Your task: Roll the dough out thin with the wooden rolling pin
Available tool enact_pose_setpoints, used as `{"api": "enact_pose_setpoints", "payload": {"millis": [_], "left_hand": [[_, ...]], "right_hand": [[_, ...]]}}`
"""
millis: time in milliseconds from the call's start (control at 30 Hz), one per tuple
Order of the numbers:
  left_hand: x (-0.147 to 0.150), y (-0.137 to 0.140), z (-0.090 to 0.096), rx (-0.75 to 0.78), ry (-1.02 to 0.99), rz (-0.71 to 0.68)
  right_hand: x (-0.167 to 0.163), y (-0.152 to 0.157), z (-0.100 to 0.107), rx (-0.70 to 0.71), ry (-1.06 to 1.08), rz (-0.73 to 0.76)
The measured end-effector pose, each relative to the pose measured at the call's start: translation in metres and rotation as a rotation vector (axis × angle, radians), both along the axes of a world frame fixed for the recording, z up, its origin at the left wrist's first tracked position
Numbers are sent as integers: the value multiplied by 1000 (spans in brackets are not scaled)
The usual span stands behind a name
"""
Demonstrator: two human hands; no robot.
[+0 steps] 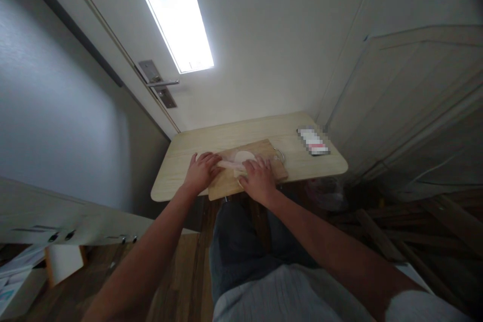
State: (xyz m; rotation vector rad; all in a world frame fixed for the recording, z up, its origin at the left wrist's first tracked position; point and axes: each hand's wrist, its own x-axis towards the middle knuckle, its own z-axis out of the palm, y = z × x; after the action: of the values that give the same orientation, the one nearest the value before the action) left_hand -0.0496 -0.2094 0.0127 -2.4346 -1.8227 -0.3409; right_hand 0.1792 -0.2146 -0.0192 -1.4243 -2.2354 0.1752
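A round, pale sheet of dough (244, 156) lies on a wooden cutting board (222, 190). Across it runs a light, thin rolling pin (231, 164). My left hand (203, 171) grips the pin's left end, at the board's left edge. Over the right end rests my right hand (259, 179), its fingers curled on the pin and touching or close to the dough. Part of the dough shows on the near side, beside my right thumb; the right end of the pin is hidden under that hand.
The board lies on a small pale wooden table (181, 151) with rounded corners, against a white door with a metal handle (162, 83). A phone-like item (313, 141), blurred out, lies at the table's right. A metal ring (279, 154) hangs from the board's right end.
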Motion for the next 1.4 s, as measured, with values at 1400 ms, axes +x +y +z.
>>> {"api": "enact_pose_setpoints", "payload": {"millis": [1400], "left_hand": [[62, 53, -42, -292, -866, 567]], "right_hand": [[62, 58, -28, -92, 504, -248]]}}
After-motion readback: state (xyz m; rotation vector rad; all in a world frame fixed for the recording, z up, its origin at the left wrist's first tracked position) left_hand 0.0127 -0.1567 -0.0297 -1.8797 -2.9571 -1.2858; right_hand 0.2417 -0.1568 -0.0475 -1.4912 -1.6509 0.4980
